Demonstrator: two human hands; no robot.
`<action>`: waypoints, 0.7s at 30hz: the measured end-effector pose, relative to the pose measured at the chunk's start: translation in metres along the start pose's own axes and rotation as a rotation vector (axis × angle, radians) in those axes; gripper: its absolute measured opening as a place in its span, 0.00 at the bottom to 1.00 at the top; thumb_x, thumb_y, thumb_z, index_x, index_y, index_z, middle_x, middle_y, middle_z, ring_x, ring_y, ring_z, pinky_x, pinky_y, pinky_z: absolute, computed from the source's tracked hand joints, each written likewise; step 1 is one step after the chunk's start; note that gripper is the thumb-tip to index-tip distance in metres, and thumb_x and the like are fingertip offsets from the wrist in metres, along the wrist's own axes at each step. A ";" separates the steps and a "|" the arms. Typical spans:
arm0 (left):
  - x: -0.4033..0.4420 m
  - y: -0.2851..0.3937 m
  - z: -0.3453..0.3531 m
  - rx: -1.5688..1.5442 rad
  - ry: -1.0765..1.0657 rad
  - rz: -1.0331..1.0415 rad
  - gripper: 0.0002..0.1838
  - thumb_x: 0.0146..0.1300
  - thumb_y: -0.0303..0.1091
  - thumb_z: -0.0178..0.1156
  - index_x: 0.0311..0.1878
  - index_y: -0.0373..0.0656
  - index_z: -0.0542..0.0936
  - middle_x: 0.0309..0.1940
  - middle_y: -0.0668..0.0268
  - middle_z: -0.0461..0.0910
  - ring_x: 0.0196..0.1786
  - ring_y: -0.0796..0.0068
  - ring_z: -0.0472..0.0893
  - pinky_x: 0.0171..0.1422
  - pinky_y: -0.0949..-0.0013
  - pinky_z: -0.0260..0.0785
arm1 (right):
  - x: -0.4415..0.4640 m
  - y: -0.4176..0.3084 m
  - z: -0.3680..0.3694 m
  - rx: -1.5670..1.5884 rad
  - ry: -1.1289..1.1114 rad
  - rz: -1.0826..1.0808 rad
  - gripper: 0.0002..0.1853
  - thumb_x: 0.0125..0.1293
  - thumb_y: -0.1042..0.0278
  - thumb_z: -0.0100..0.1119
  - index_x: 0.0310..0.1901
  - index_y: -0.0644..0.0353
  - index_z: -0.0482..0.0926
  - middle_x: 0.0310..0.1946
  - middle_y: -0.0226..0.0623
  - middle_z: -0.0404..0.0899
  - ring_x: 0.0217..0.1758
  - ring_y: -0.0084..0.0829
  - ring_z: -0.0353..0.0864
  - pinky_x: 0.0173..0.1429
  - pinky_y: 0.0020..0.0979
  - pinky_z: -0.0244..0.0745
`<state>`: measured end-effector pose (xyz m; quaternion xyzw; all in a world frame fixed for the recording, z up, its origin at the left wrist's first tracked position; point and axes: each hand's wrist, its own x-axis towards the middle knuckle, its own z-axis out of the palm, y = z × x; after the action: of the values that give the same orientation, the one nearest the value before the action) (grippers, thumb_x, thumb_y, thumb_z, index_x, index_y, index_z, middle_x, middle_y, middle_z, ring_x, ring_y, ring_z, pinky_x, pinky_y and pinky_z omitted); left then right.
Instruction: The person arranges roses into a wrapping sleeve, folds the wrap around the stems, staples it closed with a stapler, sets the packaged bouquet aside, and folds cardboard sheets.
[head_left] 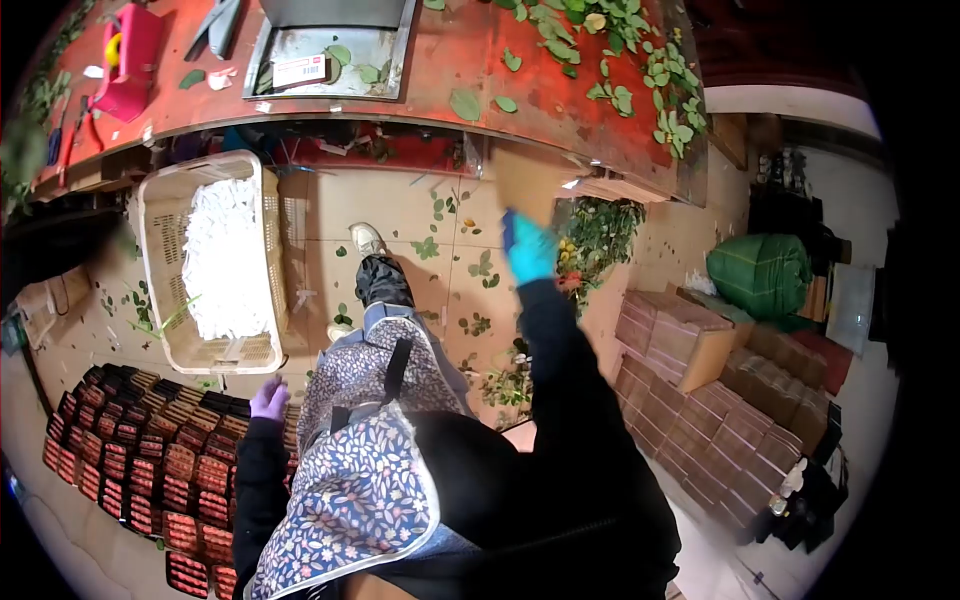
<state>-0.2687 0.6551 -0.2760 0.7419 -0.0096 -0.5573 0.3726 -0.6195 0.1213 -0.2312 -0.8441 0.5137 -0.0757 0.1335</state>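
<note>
My right hand (530, 250), in a teal glove with dark blue at the fingers, is closed on a flat brown piece of cardboard (526, 185). Motion blurs the cardboard, which overlaps the front edge of the red table (440, 60). In a purple glove, my left hand (269, 398) hangs low at my side with loosely bent fingers and nothing visible in them. It is near the rows of black trays with red contents (180, 465) and below the cream plastic basket (275, 300) that holds a heap of white pieces.
A metal tray (405, 45), a pink holder (130, 60), pliers (90, 128) and green leaves (670, 90) lie on the table. Bundled cardboard (715, 440) is stacked at right beside a green sack (760, 275). Cut stems (605, 235) and leaves litter the tiled floor.
</note>
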 end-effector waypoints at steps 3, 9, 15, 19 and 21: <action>0.003 0.116 0.050 -0.067 -0.119 -0.014 0.31 0.68 0.38 0.65 0.68 0.32 0.68 0.56 0.57 0.80 0.50 0.70 0.82 0.52 0.69 0.78 | -0.102 -0.114 0.027 0.290 -0.128 -0.010 0.17 0.64 0.72 0.51 0.54 0.61 0.79 0.47 0.49 0.82 0.47 0.51 0.82 0.52 0.45 0.77; -0.012 0.256 0.098 1.103 -0.101 0.322 0.32 0.60 0.52 0.66 0.59 0.38 0.78 0.49 0.50 0.84 0.52 0.51 0.84 0.58 0.57 0.76 | -0.181 -0.316 0.005 0.944 -0.439 -0.375 0.12 0.65 0.68 0.60 0.47 0.63 0.80 0.41 0.53 0.83 0.44 0.53 0.82 0.47 0.45 0.76; -0.072 0.258 0.092 1.978 -0.255 0.505 0.13 0.63 0.38 0.55 0.42 0.48 0.88 0.42 0.59 0.87 0.47 0.57 0.86 0.47 0.56 0.79 | -0.206 -0.323 0.035 1.289 -0.625 -0.226 0.17 0.69 0.67 0.61 0.56 0.64 0.77 0.49 0.50 0.83 0.55 0.41 0.83 0.60 0.37 0.76; -0.112 0.273 0.091 1.959 -0.082 0.864 0.11 0.63 0.35 0.54 0.38 0.48 0.87 0.35 0.61 0.87 0.43 0.60 0.87 0.41 0.56 0.79 | -0.189 -0.297 0.085 2.046 -0.292 0.436 0.13 0.69 0.64 0.60 0.46 0.67 0.79 0.43 0.51 0.83 0.46 0.36 0.84 0.51 0.36 0.79; -0.117 0.279 0.087 1.752 0.051 0.908 0.14 0.64 0.32 0.52 0.49 0.43 0.83 0.35 0.56 0.85 0.42 0.58 0.86 0.42 0.57 0.79 | -0.169 -0.280 0.041 0.924 0.059 -0.022 0.13 0.65 0.64 0.63 0.43 0.66 0.79 0.42 0.54 0.82 0.46 0.47 0.83 0.50 0.40 0.78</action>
<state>-0.2733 0.4565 -0.0314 0.6932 -0.6948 -0.1411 -0.1300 -0.4495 0.3991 -0.1842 -0.6990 0.4206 -0.3223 0.4802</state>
